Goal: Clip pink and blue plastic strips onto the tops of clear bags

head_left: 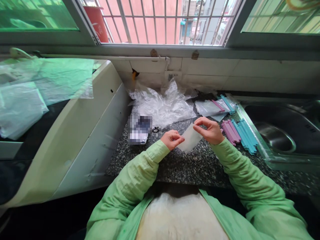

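Between my two hands, above the dark speckled countertop (190, 170), is a small whitish translucent plastic bag (190, 140). My left hand (172, 139) pinches its left edge between thumb and fingers. At its upper right corner, my right hand (209, 130) pinches it too. Just right of my right hand lie pink strips (230, 131) and a row of blue strips (245, 136). Behind them rest clear flat bags (211, 108) with a pink strip (218, 105) and blue strips (227, 104) on top.
Crumpled clear plastic (165, 106) covers the counter's back. A blurred-out device (140, 130) lies on the left. A large white appliance (100, 123) with plastic sheets (22, 106) on it borders the left side. A steel sink (275, 136) is on the right; a barred window (160, 20) is behind.
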Action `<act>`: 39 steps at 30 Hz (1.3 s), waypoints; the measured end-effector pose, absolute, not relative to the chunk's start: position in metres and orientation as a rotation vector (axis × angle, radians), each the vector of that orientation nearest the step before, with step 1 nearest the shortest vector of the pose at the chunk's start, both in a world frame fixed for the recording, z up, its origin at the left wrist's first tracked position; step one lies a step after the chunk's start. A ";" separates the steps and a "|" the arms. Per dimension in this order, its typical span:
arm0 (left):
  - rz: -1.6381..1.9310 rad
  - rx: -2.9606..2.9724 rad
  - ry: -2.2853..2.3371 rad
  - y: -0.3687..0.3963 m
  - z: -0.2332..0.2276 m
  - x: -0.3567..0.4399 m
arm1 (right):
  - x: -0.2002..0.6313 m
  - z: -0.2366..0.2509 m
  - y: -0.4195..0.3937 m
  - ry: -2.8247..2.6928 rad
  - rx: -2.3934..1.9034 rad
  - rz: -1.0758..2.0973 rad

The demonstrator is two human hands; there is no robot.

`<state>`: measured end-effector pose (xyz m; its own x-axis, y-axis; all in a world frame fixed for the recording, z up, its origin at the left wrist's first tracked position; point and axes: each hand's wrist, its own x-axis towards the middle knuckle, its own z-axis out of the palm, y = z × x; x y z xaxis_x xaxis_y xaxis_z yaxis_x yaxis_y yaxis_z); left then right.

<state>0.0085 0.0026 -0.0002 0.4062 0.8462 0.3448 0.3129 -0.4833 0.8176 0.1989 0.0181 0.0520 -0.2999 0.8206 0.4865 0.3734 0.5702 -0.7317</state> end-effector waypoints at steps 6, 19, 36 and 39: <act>1.004 2.000 0.969 0.001 0.001 0.008 | 0.201 0.054 0.019 -1.881 -0.974 0.603; 1.072 1.963 0.956 0.003 -0.003 0.007 | 0.193 0.051 0.013 -1.991 -0.916 0.616; 1.032 1.965 0.981 0.001 0.001 0.006 | 0.192 0.047 0.014 -2.015 -0.943 0.593; 1.019 1.949 1.005 0.002 0.000 0.007 | 0.189 0.046 0.012 -2.047 -0.936 0.600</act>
<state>0.0066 0.0020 0.0003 0.3870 0.8650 0.3194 0.3069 -0.4475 0.8400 0.1887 0.0119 0.0456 -0.4156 0.7831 0.4626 0.4093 0.6153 -0.6737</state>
